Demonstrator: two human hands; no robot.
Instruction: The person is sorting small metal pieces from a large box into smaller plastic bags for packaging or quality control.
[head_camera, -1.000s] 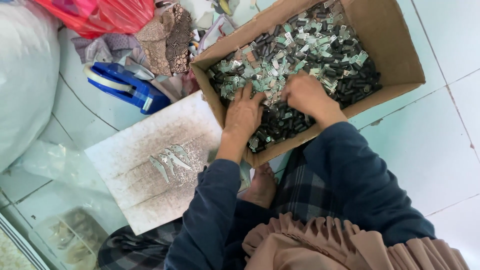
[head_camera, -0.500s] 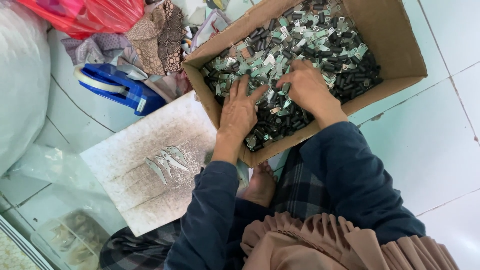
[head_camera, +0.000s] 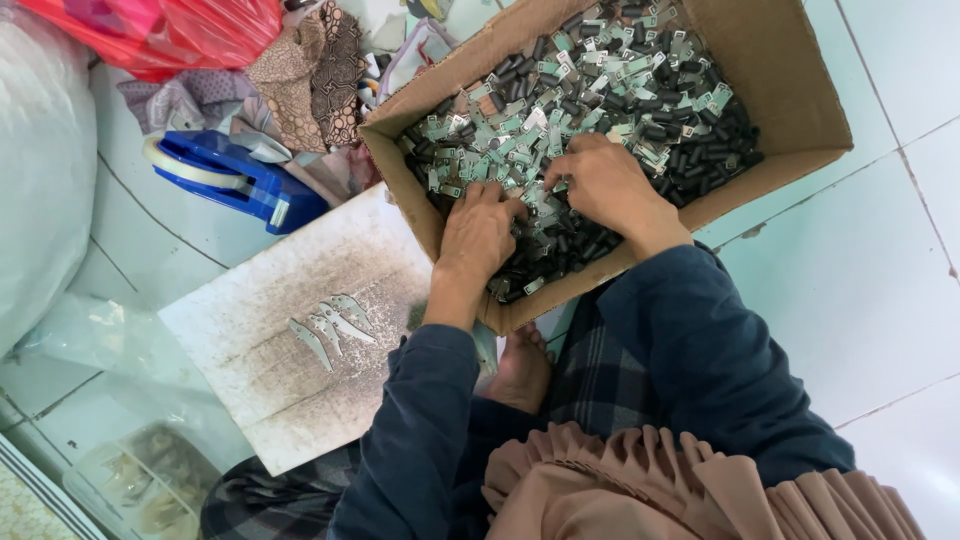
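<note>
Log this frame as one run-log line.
left hand: palm down in small parts | right hand: among parts, grip unclear | cardboard box: on floor | board: beside box, metal blades on it

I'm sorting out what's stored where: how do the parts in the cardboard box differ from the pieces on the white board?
The parts fill the cardboard box in a deep jumble; the pieces are few, laid side by side on the white board. The parts are black and pale green; the pieces are plain grey blades. Both hands, left hand and right hand, rest on the parts.

Home piecework setting: tiled floor (head_camera: 860, 290), cardboard box (head_camera: 790, 90) of small metal parts (head_camera: 600, 80), cloth scraps (head_camera: 310, 70), tape dispenser (head_camera: 235, 175) left of fingers.
</note>
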